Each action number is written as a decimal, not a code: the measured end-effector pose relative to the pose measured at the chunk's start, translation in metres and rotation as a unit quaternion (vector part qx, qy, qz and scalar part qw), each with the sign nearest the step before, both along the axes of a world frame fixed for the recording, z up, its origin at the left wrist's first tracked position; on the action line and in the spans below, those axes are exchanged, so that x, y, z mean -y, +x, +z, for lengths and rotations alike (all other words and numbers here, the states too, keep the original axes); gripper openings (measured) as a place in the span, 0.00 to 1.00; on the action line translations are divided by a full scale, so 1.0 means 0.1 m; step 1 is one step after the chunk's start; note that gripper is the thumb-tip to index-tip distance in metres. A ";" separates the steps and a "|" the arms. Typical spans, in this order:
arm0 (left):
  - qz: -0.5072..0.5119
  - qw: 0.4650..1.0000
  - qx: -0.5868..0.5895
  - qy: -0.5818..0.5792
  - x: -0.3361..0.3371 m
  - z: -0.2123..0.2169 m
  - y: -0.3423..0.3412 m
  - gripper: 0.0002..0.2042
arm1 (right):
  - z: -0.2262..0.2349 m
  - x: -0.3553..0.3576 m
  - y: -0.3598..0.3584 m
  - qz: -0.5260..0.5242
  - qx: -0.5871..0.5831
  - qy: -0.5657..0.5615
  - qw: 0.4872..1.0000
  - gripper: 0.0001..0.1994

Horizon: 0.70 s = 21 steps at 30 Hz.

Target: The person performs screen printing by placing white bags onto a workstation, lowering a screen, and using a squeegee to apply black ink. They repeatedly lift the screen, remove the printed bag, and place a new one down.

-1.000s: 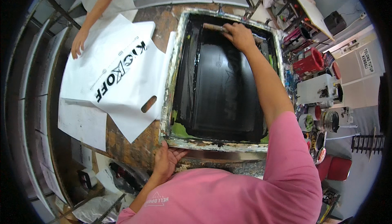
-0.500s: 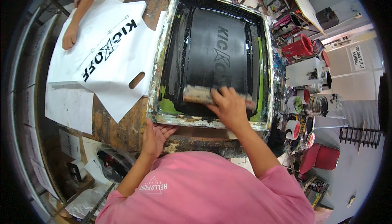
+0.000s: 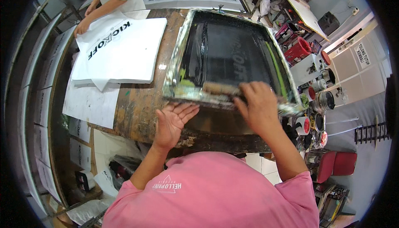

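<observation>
A screen printing frame (image 3: 176, 55) with a crusted rim lies before me over the wooden table, its near edge blurred and apparently raised. Black ink covers its mesh (image 3: 220, 40), where dark lettering shows faintly. My right hand (image 3: 262, 103) grips a wooden-handled squeegee (image 3: 220, 88) at the near end of the screen; its thumb and fingers wrap the right part of the handle. At the near left corner, my left hand (image 3: 176, 122) is palm up with fingers stretched, fingertips at the underside of the rim. What lies under the frame is mostly dark.
To the left, a co-worker's hand (image 3: 82, 27) holds a white printed bag (image 3: 104, 47) over a white stack (image 3: 143, 57). Ink tubs and cans (image 3: 324, 101) crowd the right side. Racks (image 3: 43, 99) with printed sheets stand far left.
The frame's near edge appears to have come up, with my left hand under it. My right hand and the squeegee moved with it. The co-worker has drawn the printed bag leftward over the stack.
</observation>
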<state>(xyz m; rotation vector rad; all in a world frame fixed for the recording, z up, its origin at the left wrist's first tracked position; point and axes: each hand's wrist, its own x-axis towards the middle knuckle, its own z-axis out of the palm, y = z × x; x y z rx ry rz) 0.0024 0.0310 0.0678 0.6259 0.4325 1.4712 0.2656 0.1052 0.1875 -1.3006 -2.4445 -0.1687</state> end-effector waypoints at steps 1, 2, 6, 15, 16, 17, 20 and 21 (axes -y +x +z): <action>0.002 0.999 0.012 0.044 -0.03 0.19 -0.02 0.47 | 0.14 -0.03 -0.11 -0.008 0.001 0.060 0.998 0.17; -0.017 0.996 0.027 0.088 -0.12 0.40 0.01 0.47 | 0.28 -0.10 -0.16 -0.027 0.002 0.089 0.996 0.16; 0.038 0.952 -0.236 0.190 -0.62 0.58 -0.01 0.47 | 0.77 -0.56 -0.15 -0.036 -0.016 0.190 0.981 0.16; 0.096 0.406 -0.908 0.037 -0.47 -0.39 0.18 0.52 | 1.51 -1.22 -0.13 -0.051 -0.055 0.160 0.984 0.21; 0.085 0.401 -0.911 0.036 -0.50 -0.38 0.20 0.55 | 1.52 -1.27 -0.11 -0.059 -0.062 0.147 0.985 0.22; 0.088 0.419 -0.903 0.033 -0.53 -0.36 0.23 0.53 | 1.54 -1.33 -0.10 -0.067 -0.070 0.133 0.986 0.23; 0.132 0.494 -0.857 0.066 -0.66 -0.19 0.31 0.46 | 1.60 -1.39 -0.24 -0.084 -0.126 0.161 0.975 0.22; 0.169 0.534 -0.820 0.117 -0.80 -0.16 0.30 0.41 | 1.65 -1.39 -0.19 -0.089 -0.126 0.157 0.975 0.23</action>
